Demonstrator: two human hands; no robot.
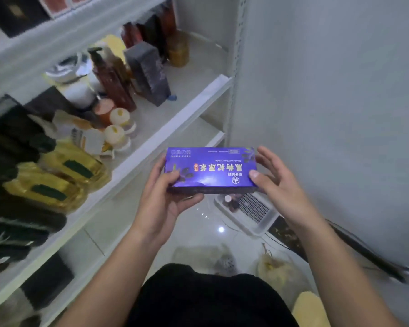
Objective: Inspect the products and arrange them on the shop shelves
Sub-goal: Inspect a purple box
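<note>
The purple box [210,169] sits flat at centre frame, its print upside down to me, in the air beside the white shelf [175,123]. My left hand [161,199] clamps its left end, thumb on top and fingers under. My right hand [276,182] cradles the other end, thumb down and fingers fanned. I judge it light, stiff, glossy card, best held by its short ends.

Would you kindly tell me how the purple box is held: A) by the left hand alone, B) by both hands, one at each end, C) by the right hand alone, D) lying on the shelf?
B: the left hand grips the purple box at its left end, the right hand pinches its right end.
</note>
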